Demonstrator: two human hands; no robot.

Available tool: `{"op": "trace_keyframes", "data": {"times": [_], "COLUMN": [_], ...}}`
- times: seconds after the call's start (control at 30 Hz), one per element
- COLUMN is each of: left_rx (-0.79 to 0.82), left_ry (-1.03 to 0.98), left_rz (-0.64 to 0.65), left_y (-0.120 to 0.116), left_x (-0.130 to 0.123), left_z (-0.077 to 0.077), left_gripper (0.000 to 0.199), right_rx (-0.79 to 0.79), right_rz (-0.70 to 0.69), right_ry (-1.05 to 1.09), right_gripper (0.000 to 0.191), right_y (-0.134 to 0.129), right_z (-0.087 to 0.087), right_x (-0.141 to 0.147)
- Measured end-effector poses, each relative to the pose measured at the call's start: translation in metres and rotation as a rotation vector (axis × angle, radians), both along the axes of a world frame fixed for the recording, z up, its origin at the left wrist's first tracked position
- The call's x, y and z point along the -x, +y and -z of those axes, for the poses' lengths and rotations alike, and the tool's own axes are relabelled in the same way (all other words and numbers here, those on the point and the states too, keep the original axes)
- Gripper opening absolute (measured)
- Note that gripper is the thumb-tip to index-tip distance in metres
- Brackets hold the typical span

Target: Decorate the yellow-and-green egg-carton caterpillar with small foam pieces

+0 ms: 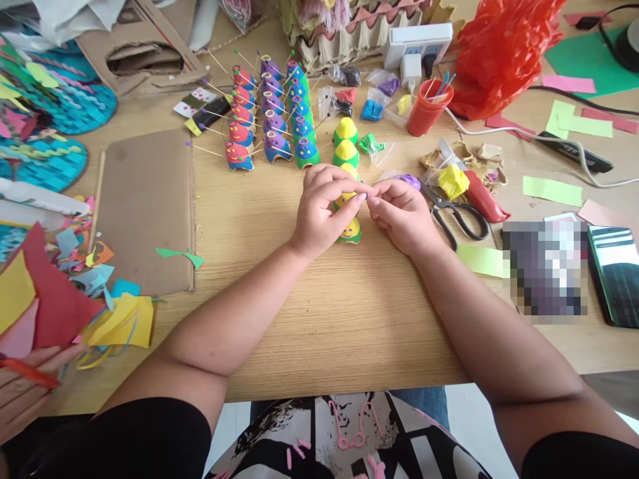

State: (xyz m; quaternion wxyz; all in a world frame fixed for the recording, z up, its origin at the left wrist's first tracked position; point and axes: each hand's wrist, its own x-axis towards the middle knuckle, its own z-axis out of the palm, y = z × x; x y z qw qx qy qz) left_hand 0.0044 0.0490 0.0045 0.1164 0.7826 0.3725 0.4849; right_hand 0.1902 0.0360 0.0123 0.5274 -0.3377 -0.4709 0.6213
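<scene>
Purple clay shows in the grip. Just by it, the caterpillar is yellow over green, its face dotted purple. Beyond the grip to the left, one row is red, the next purple with touches of yellow, the third blue over green. Right of the grip are black scissors, a yellow lump and a red tool; farther right, pale-green strips.
</scene>
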Motion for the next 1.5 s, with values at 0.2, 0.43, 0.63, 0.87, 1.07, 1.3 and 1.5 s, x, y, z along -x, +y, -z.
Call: {"op": "trace_keyframes", "data": {"times": [0.2, 0.43, 0.63, 0.87, 1.07, 1.3, 1.5], "left_rx": [0.005, 0.015, -0.002, 0.009, 0.034, 0.029, 0.004], "left_ry": [0.017, -0.002, 0.010, 0.014, 0.046, 0.011, -0.014], "left_rz": [-0.008, 0.016, -0.001, -0.004, -0.019, -0.007, -0.005], "left_y": [-0.0009, -0.0017, -0.0017, -0.0019, -0.0015, -0.0012, -0.0016], "left_x": [-0.0001, -0.0001, -0.0005, -0.0011, -0.0010, 0.0001, -0.0005], "left_z": [-0.0005, -0.0018, -0.0018, -0.0023, -0.0017, 0.0003, -0.0002], "left_gripper": [0.026, 0.027, 0.027, 0.024, 0.021, 0.026, 0.027], "right_rx": [-0.008, 0.006, 0.007, 0.014, 0.012, 0.025, 0.031], "right_rz": [0.004, -0.003, -0.002, -0.009, 0.001, 0.015, 0.007], "right_ry": [-0.001, -0.003, -0.009, -0.024, -0.058, -0.022, -0.003], "right_gripper": [0.047, 0.046, 0.047, 0.049, 0.049, 0.048, 0.048], "right_y": [0.0002, -0.0018, -0.0015, -0.0016, -0.0021, -0.0023, -0.0022], "right_z": [0.0000, -0.0020, -0.0021, -0.0039, -0.0033, -0.0051, -0.0053], "right_x": [0.0014, 0.0013, 0.0015, 0.0015, 0.0002, 0.0013, 0.0021]}}
